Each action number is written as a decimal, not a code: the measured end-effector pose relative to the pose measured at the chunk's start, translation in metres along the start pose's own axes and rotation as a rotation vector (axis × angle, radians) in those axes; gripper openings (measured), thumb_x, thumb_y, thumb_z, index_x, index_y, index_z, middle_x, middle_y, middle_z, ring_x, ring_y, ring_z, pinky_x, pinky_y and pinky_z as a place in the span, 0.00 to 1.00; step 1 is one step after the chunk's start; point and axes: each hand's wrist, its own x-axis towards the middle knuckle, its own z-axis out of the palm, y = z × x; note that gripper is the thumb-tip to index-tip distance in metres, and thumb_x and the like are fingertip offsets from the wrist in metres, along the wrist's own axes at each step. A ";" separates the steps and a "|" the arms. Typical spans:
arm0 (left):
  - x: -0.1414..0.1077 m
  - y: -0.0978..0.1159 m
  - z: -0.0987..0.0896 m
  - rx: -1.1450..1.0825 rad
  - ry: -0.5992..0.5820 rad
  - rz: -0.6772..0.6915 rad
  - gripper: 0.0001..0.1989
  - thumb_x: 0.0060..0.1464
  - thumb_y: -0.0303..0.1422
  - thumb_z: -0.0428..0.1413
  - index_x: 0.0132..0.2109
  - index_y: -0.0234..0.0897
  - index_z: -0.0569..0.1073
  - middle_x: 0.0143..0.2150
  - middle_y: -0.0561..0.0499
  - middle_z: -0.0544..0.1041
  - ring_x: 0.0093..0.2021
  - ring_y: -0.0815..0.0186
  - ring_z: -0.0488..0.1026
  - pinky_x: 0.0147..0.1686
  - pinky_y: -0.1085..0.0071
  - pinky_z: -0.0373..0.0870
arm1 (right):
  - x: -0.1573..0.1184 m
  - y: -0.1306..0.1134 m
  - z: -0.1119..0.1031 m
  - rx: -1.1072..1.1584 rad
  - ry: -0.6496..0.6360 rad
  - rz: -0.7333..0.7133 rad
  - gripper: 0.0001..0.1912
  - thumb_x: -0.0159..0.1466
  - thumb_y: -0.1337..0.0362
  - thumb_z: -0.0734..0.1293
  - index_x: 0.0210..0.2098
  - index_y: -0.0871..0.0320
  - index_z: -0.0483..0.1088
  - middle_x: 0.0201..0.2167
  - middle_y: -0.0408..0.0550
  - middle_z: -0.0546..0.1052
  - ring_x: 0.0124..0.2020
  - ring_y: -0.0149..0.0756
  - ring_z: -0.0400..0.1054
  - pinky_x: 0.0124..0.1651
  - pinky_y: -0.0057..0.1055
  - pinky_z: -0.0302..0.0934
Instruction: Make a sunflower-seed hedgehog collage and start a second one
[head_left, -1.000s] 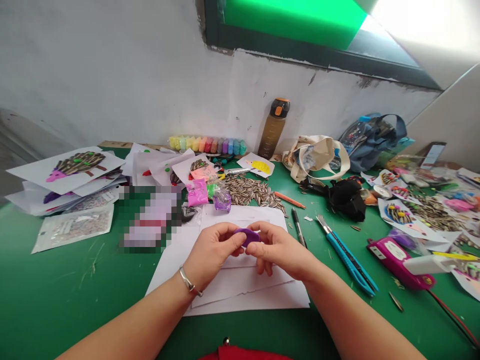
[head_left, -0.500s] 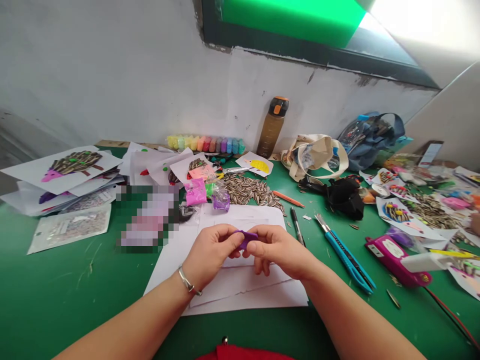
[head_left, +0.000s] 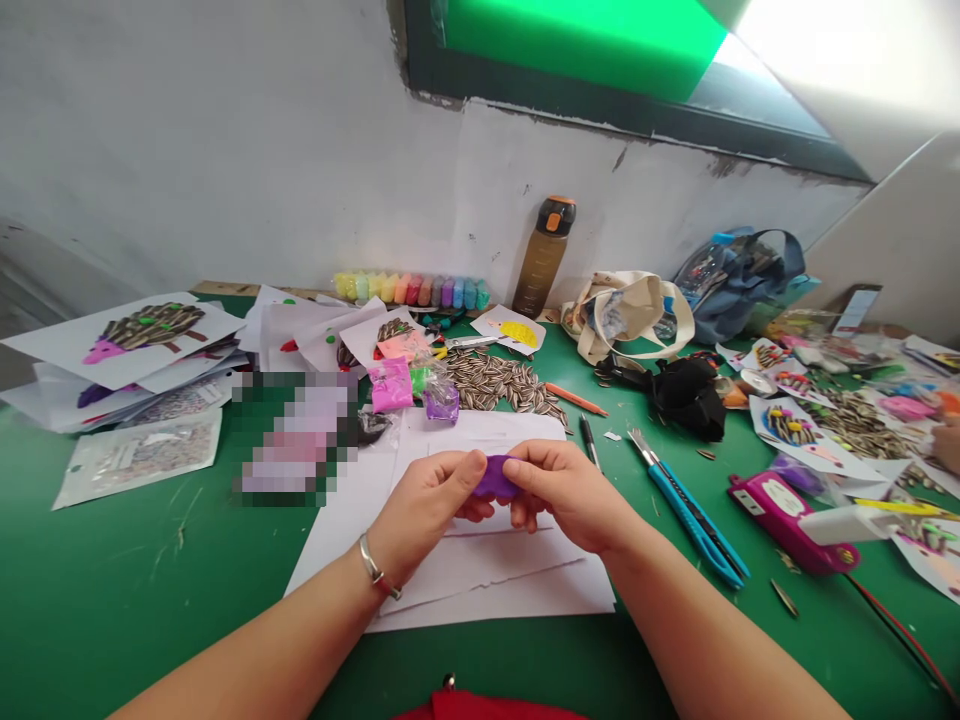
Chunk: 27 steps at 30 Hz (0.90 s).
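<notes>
A flattened piece of purple modelling clay [head_left: 496,478] is pinched between my two hands, above the white paper sheets [head_left: 517,590]. My left hand [head_left: 439,490] grips its left side with thumb and fingers; a silver bracelet circles that wrist. On the right side, my right hand [head_left: 559,490] presses it with the thumb on top and the fingers curled beneath. Just beyond lie a purple clay packet [head_left: 441,402], a pink clay packet [head_left: 391,384] and a pile of striped sunflower seeds [head_left: 499,380].
Right of the paper lie a black pen [head_left: 590,440], a blue utility knife [head_left: 694,520] and a magenta glue gun [head_left: 795,525]. A bottle [head_left: 541,262] stands by the wall. Stacked seed hedgehog pictures [head_left: 154,335] are at left. Another person's hand [head_left: 946,440] shows at the right edge.
The purple clay has been turned so its broad face shows, and it looks wider and flatter. My hands have shifted slightly. The other person's hand has come further into view.
</notes>
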 end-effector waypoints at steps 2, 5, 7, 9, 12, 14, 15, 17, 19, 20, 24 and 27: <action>0.001 0.000 0.000 0.001 -0.015 -0.004 0.20 0.52 0.49 0.58 0.35 0.33 0.76 0.31 0.47 0.77 0.30 0.66 0.72 0.33 0.70 0.70 | 0.000 0.000 -0.001 0.017 -0.011 -0.006 0.17 0.58 0.51 0.71 0.32 0.61 0.70 0.23 0.44 0.75 0.19 0.29 0.70 0.21 0.23 0.61; 0.001 0.002 -0.001 0.044 0.019 -0.006 0.14 0.47 0.40 0.63 0.36 0.33 0.76 0.29 0.50 0.77 0.29 0.67 0.70 0.32 0.71 0.68 | 0.000 0.000 -0.002 0.027 -0.052 -0.001 0.18 0.58 0.51 0.70 0.37 0.60 0.70 0.26 0.45 0.76 0.21 0.29 0.71 0.22 0.23 0.62; 0.000 0.004 -0.001 0.068 0.041 0.001 0.12 0.47 0.38 0.63 0.34 0.33 0.75 0.27 0.50 0.76 0.28 0.67 0.70 0.32 0.71 0.67 | 0.001 0.002 -0.001 0.020 -0.059 0.003 0.19 0.56 0.52 0.72 0.38 0.60 0.70 0.27 0.45 0.77 0.21 0.29 0.71 0.23 0.23 0.63; 0.000 0.005 -0.001 0.079 0.044 0.011 0.12 0.47 0.38 0.62 0.33 0.33 0.75 0.25 0.51 0.75 0.28 0.67 0.70 0.31 0.71 0.67 | 0.001 0.003 0.000 0.001 -0.056 0.002 0.18 0.54 0.54 0.74 0.37 0.60 0.70 0.26 0.45 0.77 0.22 0.29 0.70 0.24 0.24 0.63; -0.001 0.006 -0.001 0.053 0.034 0.000 0.13 0.46 0.39 0.62 0.34 0.33 0.75 0.26 0.51 0.75 0.27 0.67 0.71 0.31 0.70 0.68 | 0.001 0.003 0.002 -0.025 -0.053 0.006 0.16 0.54 0.57 0.74 0.33 0.61 0.69 0.24 0.45 0.77 0.21 0.29 0.70 0.23 0.25 0.63; 0.000 0.004 -0.001 0.014 0.025 -0.021 0.15 0.46 0.40 0.63 0.37 0.33 0.75 0.27 0.50 0.77 0.28 0.66 0.72 0.31 0.70 0.70 | 0.001 0.003 0.002 -0.036 -0.042 0.008 0.14 0.54 0.58 0.74 0.32 0.61 0.69 0.22 0.44 0.76 0.20 0.29 0.69 0.23 0.25 0.61; 0.000 0.003 -0.001 -0.006 0.021 -0.030 0.18 0.46 0.41 0.63 0.39 0.33 0.75 0.28 0.50 0.77 0.29 0.66 0.73 0.32 0.69 0.70 | 0.001 0.003 0.001 -0.040 -0.037 0.007 0.13 0.54 0.59 0.73 0.32 0.60 0.69 0.22 0.43 0.76 0.20 0.29 0.69 0.22 0.24 0.61; 0.000 0.001 -0.001 -0.036 0.007 -0.052 0.25 0.47 0.43 0.64 0.48 0.32 0.73 0.30 0.49 0.78 0.30 0.65 0.75 0.34 0.68 0.72 | 0.001 0.002 0.000 -0.043 -0.035 0.001 0.12 0.55 0.60 0.73 0.32 0.60 0.69 0.22 0.43 0.76 0.20 0.28 0.68 0.23 0.25 0.61; 0.000 -0.001 -0.001 -0.043 -0.005 -0.071 0.33 0.48 0.45 0.63 0.57 0.33 0.68 0.32 0.48 0.79 0.32 0.63 0.76 0.36 0.66 0.73 | 0.000 0.001 -0.001 -0.047 -0.043 0.002 0.12 0.55 0.61 0.72 0.33 0.60 0.69 0.23 0.43 0.76 0.20 0.28 0.68 0.24 0.26 0.62; 0.000 -0.002 -0.002 -0.042 -0.012 -0.071 0.35 0.49 0.46 0.63 0.59 0.33 0.66 0.33 0.48 0.79 0.34 0.63 0.77 0.37 0.66 0.73 | 0.000 0.001 -0.002 -0.054 -0.047 0.003 0.12 0.55 0.61 0.72 0.33 0.60 0.69 0.24 0.44 0.76 0.20 0.28 0.68 0.25 0.26 0.63; 0.000 0.000 -0.001 -0.027 -0.029 -0.043 0.24 0.51 0.46 0.61 0.47 0.32 0.74 0.34 0.48 0.78 0.33 0.66 0.76 0.34 0.70 0.73 | 0.000 0.001 -0.003 -0.105 -0.038 -0.006 0.11 0.57 0.60 0.70 0.34 0.60 0.70 0.24 0.43 0.75 0.21 0.28 0.67 0.24 0.26 0.62; 0.000 0.004 0.000 -0.013 0.010 -0.054 0.18 0.49 0.44 0.62 0.36 0.31 0.76 0.29 0.50 0.76 0.28 0.67 0.74 0.31 0.72 0.72 | -0.001 0.001 -0.003 -0.135 -0.037 0.004 0.11 0.58 0.59 0.70 0.35 0.60 0.70 0.24 0.43 0.74 0.21 0.28 0.67 0.24 0.25 0.62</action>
